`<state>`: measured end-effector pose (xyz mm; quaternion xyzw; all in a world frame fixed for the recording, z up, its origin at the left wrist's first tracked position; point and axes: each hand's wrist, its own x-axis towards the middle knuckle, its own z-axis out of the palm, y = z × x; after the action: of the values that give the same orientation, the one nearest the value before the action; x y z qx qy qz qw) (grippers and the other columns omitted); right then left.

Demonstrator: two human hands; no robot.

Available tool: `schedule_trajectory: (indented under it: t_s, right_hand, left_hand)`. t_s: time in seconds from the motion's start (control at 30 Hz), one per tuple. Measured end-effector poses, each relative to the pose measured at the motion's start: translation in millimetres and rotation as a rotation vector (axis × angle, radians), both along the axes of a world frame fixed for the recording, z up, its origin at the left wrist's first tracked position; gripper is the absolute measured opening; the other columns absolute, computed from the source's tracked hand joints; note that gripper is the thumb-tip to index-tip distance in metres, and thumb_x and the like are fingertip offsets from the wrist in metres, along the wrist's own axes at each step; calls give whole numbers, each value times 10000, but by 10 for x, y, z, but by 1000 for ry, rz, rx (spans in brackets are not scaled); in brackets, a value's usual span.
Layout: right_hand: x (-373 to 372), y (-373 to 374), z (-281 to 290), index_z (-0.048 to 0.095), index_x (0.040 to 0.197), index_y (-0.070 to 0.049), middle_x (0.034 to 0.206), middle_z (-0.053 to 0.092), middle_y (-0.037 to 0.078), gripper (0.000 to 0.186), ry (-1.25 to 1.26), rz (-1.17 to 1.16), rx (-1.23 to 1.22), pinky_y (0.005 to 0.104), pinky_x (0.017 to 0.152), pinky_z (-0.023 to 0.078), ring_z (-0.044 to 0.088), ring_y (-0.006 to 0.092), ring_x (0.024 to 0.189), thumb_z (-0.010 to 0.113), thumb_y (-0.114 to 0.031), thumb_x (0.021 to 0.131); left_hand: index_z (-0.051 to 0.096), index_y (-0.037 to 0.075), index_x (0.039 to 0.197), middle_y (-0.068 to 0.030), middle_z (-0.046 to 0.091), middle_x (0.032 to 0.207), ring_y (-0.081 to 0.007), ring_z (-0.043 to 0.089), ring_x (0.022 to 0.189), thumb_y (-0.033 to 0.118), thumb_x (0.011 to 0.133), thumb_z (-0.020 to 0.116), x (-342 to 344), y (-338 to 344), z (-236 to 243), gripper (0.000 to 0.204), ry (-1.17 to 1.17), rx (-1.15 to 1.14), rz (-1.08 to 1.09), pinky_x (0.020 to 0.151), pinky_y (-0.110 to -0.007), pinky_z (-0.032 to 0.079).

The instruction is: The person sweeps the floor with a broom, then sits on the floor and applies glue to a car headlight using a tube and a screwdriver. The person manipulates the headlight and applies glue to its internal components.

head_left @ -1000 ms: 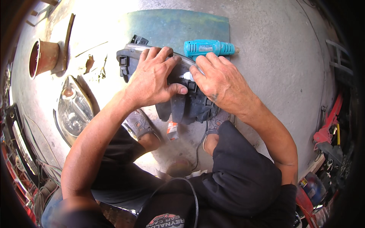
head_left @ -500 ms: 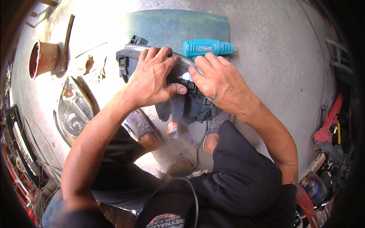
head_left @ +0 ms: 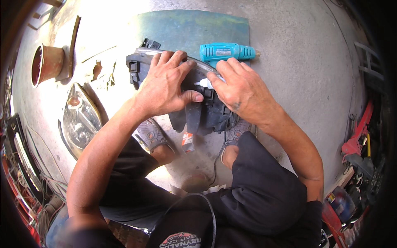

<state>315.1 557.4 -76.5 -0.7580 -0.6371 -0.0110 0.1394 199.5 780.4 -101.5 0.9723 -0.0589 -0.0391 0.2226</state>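
Note:
A black-backed car headlight (head_left: 198, 111) lies tilted between my feet, its back housing facing up and its grey rim on the far side. My left hand (head_left: 167, 84) grips it, fingers hooked over the far rim and thumb spread across the housing. In my right hand (head_left: 244, 91), closed at the rim's right part, is a small white bottle with a narrow nozzle (head_left: 204, 83). Its tip points left at the housing, just right of my left hand; most of the bottle is hidden by my fingers.
Beyond the headlight, a turquoise heat gun (head_left: 225, 51) rests on a greenish sheet (head_left: 186, 29). A second headlight (head_left: 82, 118) with a clear lens and a tipped reddish bucket (head_left: 47, 64) are at left. A small orange-and-white box (head_left: 187, 142) lies between my shoes. Red and black parts (head_left: 357, 136) crowd the right edge.
My right hand has shifted slightly to the right along the rim with the white bottle, and more of the bottle shows. My left hand and the headlight look unmoved.

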Motion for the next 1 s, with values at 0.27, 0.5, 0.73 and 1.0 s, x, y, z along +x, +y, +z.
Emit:
schedule_trajectory:
  t_s: [0.27, 0.5, 0.73, 1.0]
  right_hand:
    - [42, -78, -32, 703, 928, -4, 935, 573, 90, 131, -16, -11, -1, 379, 791, 509, 622, 249, 946, 667, -100, 846]
    - [43, -90, 2, 698, 900, -6, 923, 570, 88, 110, -29, 0, -12, 375, 781, 501, 617, 248, 935, 665, -98, 849]
    - [43, -94, -30, 699, 910, -5, 923, 569, 89, 116, -19, 4, 15, 377, 779, 501, 616, 248, 929, 663, -98, 851]
    - [43, -105, -9, 699, 906, -10, 927, 570, 89, 119, -14, 14, 2, 378, 779, 502, 618, 249, 931, 665, -107, 847]
  left_hand:
    - [657, -53, 1325, -235, 591, 1326, -420, 541, 1238, 741, 820, 723, -4, -1, -34, 944, -73, -10, -2, 1119, -529, 394]
    - [661, -52, 1327, -239, 593, 1320, -421, 546, 1231, 796, 821, 680, -3, -2, -42, 988, -81, -2, -1, 1114, -533, 397]
    - [663, -52, 1330, -243, 595, 1321, -424, 545, 1242, 817, 817, 667, -8, 0, -48, 1009, -83, 2, 0, 1123, -539, 394]
    - [663, -54, 1327, -239, 597, 1320, -423, 543, 1248, 802, 811, 688, -3, -7, -43, 999, -80, -6, 1, 1127, -541, 391]
